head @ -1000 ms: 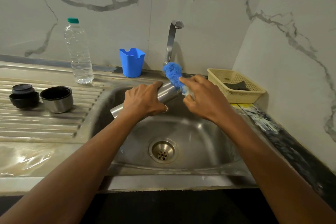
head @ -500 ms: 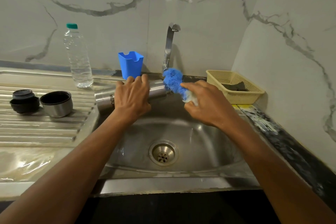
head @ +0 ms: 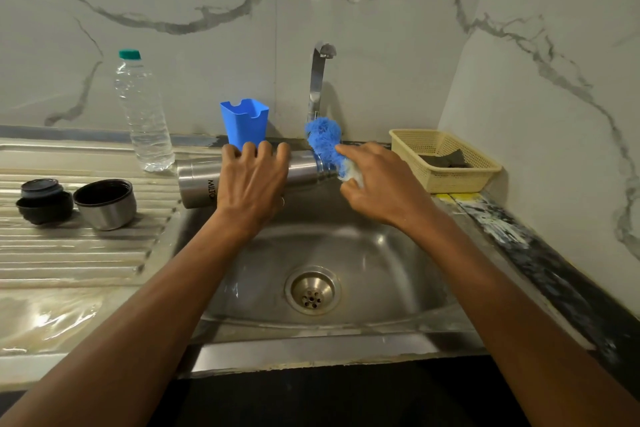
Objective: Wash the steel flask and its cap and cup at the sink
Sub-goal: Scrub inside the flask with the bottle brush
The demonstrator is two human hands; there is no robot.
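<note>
Now levelled from its tilt, the flask (head: 195,184) is gripped by the left hand (head: 252,180); the right hand (head: 377,184) pinches a scrubber (head: 323,142) at its neck. Cup (head: 105,204), cap (head: 43,199) wait.
</note>
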